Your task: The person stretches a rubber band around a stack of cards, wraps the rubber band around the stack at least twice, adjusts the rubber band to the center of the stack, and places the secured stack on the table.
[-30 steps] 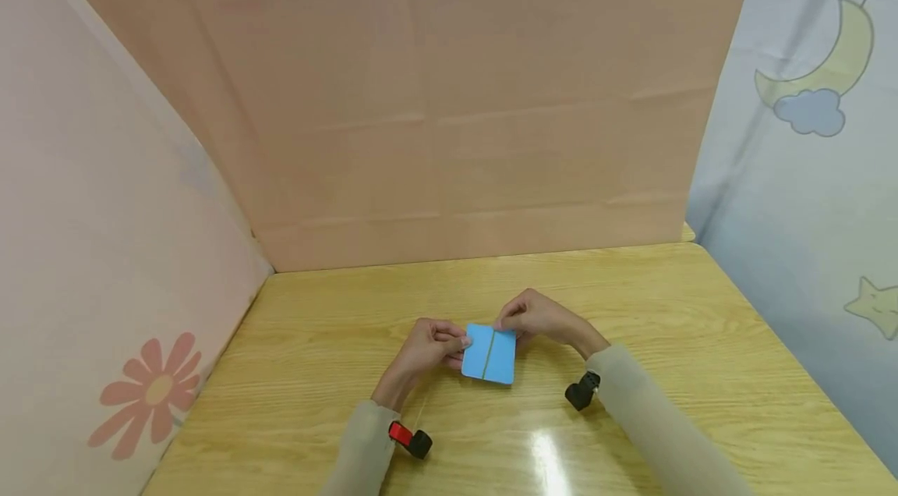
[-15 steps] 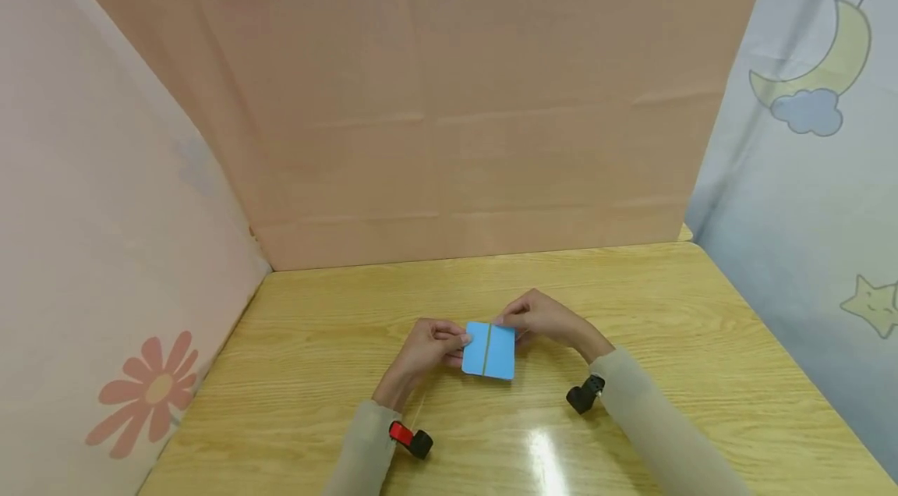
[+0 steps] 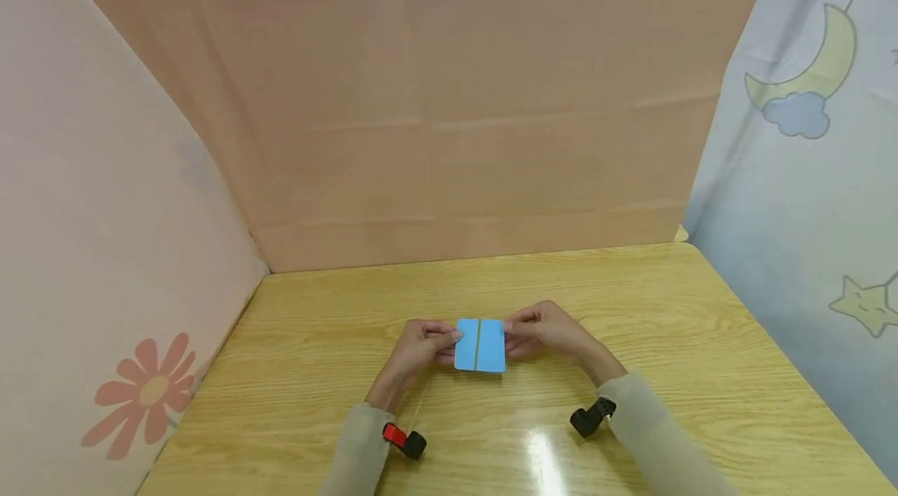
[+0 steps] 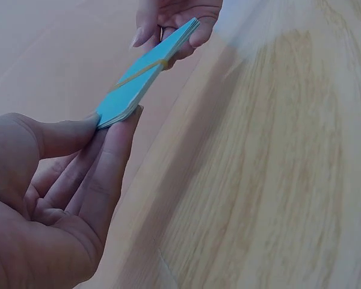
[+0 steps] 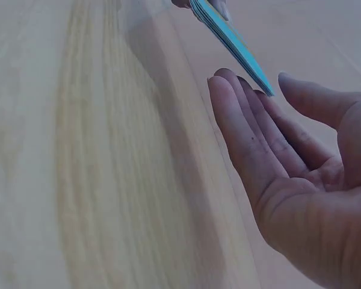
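Note:
A thin stack of light blue cards (image 3: 493, 349) with rounded corners is held above the table. Around its middle runs a yellowish rubber band (image 4: 141, 74). My left hand (image 3: 412, 349) pinches the stack's left edge between thumb and fingers. At the opposite edge is my right hand (image 3: 557, 331); in the right wrist view its thumb (image 5: 316, 99) stands apart from the stack. The right fingers (image 5: 225, 102) extend close by the stack's edge; whether they touch it I cannot tell. Several layers show along the side of the stack (image 5: 234, 45).
Below lies a wood-grain table (image 3: 337, 309). A plain tan cloth (image 3: 435, 129) hangs behind it. Pale printed cloths stand at the left, with a flower (image 3: 150, 391), and at the right, with a moon (image 3: 831, 51). Both wrists wear straps with small black cameras.
My right hand has shifted from the stack's upper right corner to its right edge. The stack has moved slightly left and turned a little straighter, still pinched by my left hand.

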Action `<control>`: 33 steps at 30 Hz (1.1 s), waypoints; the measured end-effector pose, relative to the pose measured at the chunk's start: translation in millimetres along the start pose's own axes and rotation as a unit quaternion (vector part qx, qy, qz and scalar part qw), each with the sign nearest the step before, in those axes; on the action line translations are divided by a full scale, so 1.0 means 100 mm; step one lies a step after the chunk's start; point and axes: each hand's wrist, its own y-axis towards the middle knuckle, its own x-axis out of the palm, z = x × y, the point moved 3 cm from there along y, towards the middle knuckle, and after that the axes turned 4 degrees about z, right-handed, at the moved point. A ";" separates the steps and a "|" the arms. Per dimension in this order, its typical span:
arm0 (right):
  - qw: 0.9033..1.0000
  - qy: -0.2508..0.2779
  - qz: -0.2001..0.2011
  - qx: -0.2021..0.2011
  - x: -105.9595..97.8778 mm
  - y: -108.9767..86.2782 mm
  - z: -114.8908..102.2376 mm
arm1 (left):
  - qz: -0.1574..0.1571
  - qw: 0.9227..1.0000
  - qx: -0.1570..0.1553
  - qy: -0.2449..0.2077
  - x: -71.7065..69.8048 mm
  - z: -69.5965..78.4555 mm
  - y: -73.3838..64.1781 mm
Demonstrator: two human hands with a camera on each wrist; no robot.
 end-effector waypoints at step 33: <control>0.978 0.117 0.170 -0.003 -0.02 -0.08 0.06 | 0.066 0.968 -0.043 -0.239 0.62 -0.16 -0.22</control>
